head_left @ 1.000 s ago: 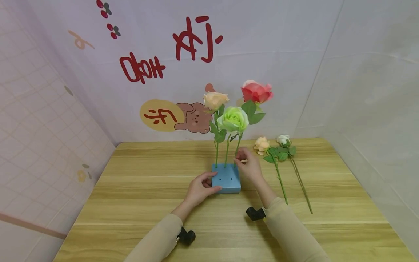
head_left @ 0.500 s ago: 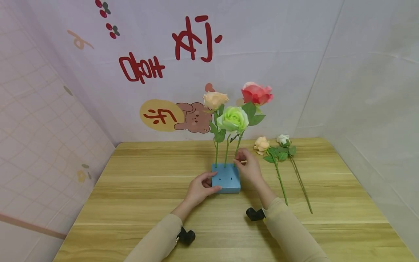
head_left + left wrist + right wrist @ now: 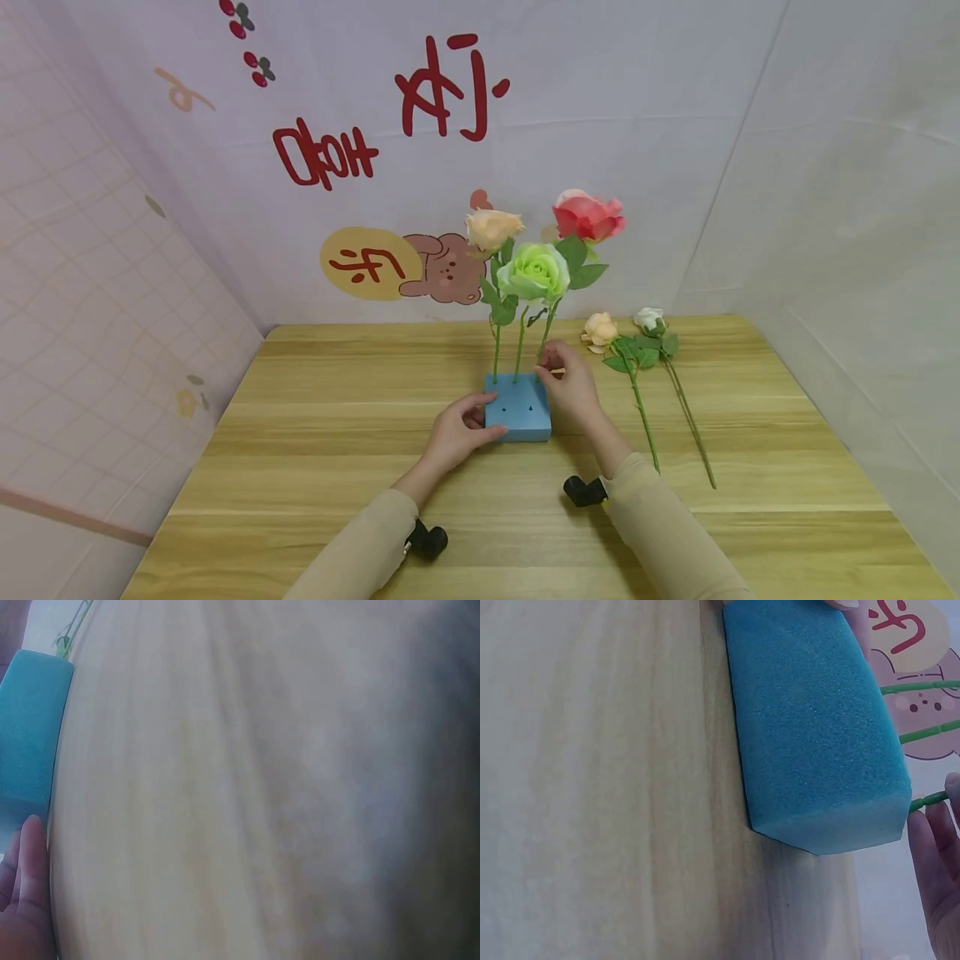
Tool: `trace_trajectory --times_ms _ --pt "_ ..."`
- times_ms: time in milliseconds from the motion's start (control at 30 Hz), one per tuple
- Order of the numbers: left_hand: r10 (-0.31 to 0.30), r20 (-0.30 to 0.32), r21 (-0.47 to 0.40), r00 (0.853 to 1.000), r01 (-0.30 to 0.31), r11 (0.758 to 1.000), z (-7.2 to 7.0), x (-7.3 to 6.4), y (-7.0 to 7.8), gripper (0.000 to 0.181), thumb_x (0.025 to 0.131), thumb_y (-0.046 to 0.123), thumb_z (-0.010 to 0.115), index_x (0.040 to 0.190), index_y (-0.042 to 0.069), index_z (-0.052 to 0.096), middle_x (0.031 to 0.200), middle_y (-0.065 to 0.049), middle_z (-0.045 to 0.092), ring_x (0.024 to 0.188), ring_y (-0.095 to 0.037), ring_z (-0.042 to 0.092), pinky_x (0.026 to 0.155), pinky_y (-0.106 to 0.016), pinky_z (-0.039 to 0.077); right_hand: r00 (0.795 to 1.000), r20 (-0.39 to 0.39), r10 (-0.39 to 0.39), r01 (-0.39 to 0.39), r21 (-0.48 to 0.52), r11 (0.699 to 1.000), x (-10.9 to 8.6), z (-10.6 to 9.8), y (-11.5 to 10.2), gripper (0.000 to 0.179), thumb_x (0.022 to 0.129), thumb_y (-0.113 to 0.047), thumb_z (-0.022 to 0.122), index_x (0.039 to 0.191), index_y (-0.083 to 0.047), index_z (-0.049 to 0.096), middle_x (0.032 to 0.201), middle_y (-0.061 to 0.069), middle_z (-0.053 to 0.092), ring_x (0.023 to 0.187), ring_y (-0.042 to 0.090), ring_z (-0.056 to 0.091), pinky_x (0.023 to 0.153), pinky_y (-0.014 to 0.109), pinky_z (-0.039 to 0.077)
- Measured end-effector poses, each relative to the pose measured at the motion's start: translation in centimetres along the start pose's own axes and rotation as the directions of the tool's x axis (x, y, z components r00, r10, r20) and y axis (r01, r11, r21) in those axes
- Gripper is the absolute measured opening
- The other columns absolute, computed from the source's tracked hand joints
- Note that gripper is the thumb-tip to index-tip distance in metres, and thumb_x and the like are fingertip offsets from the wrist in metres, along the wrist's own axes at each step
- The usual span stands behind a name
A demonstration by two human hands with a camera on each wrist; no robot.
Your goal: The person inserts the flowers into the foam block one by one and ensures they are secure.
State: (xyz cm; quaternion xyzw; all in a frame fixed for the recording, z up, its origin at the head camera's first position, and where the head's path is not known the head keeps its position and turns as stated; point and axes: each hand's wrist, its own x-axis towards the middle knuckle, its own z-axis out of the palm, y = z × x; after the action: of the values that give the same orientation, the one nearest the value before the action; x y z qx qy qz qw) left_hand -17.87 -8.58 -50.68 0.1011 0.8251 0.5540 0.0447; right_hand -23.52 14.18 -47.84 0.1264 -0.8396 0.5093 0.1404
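Note:
A blue foam block (image 3: 517,422) rests on the table, gripped at its left side by my left hand (image 3: 452,433), thumb at the front and fingers behind. Three artificial roses stand upright in its back row: a peach rose (image 3: 493,229) at left, a green rose (image 3: 536,273) in the middle, a red rose (image 3: 588,215) at right. My right hand (image 3: 574,386) pinches the red rose's stem (image 3: 930,799) low down, just above the foam. Two small holes show in the block's front half. In the left wrist view, fingers (image 3: 32,859) touch the block's end.
To the right lie another peach rose (image 3: 599,330) and a white rose (image 3: 649,321), their stems pointing toward the front. Behind the wooden table (image 3: 322,450) hangs a printed white backdrop (image 3: 637,100). Black wrist devices (image 3: 583,491) sit under both sleeves.
The red rose has sunk slightly, its stem still pinched by my right hand. My left hand and the block have stayed in place.

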Motion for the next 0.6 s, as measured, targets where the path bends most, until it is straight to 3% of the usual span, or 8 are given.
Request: trace_trajectory --times_ms 367,600 --pt "0.015 -0.005 0.002 1.000 -0.015 1.000 0.09 0.04 -0.12 0.056 0.080 0.027 0.085 0.132 0.017 0.066 0.093 -0.006 0.064 0.081 -0.017 0.059 0.071 -0.030 0.051 1.000 -0.008 0.002 -0.002 0.013 1.000 -0.06 0.06 0.15 0.019 0.087 0.006 0.072 0.098 -0.003 0.060 0.089 0.011 0.061 0.084 0.028 0.062 0.072 0.044 0.056" --pt "-0.022 -0.004 -0.009 1.000 0.022 1.000 0.12 -0.05 0.01 0.057 0.079 0.028 0.086 0.132 0.021 0.066 0.093 -0.002 0.063 0.081 -0.015 0.059 0.072 -0.030 0.051 0.998 0.020 0.051 -0.053 0.068 0.996 -0.23 -0.13 0.23 0.023 0.086 0.007 0.072 0.106 0.000 0.062 0.093 0.013 0.061 0.088 0.029 0.063 0.074 0.042 0.055"
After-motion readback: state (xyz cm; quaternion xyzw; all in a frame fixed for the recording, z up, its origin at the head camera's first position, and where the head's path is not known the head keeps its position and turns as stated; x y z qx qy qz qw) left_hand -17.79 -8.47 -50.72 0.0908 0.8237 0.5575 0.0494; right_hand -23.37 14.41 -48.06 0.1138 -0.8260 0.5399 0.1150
